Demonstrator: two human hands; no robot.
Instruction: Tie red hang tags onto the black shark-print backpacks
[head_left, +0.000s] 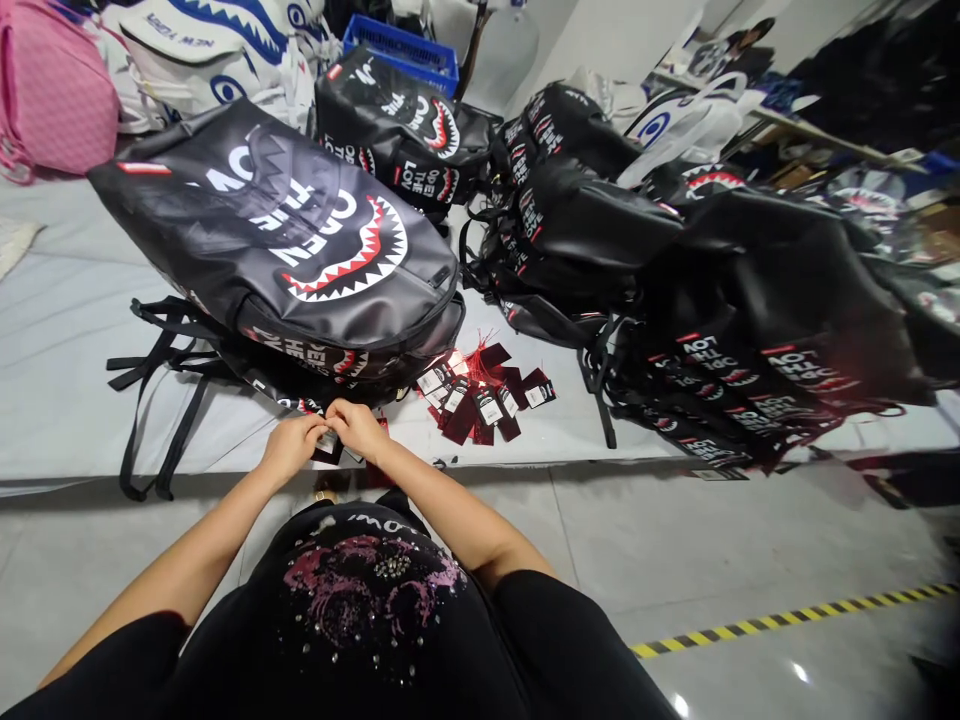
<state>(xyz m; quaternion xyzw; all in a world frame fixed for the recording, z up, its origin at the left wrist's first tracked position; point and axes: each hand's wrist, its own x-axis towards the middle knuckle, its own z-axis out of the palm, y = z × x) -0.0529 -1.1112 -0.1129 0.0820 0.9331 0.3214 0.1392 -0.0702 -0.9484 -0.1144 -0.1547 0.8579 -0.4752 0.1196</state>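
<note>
My left hand (pixel 291 443) and my right hand (pixel 358 430) meet at the near edge of a black backpack (pixel 337 210) with a shark-mouth print and white lettering. Fingertips of both hands are pinched together, touching each other. A dark hang tag (pixel 328 452) dangles right below them; the string between the fingers is too fine to see. The backpack lies on its back side, its black straps (pixel 169 400) spread to the left. Just right of my hands sits a pile of hang tags (pixel 487 405) with red strings and white barcode labels.
A white-covered table (pixel 60 400) runs across the view. More black backpacks (pixel 780 290) are heaped on the right and behind. At the back stand a blue crate (pixel 405 50), white bags (pixel 202 50) and a pink bag (pixel 56 90). Yellow-black tape (pixel 787 617) marks the floor.
</note>
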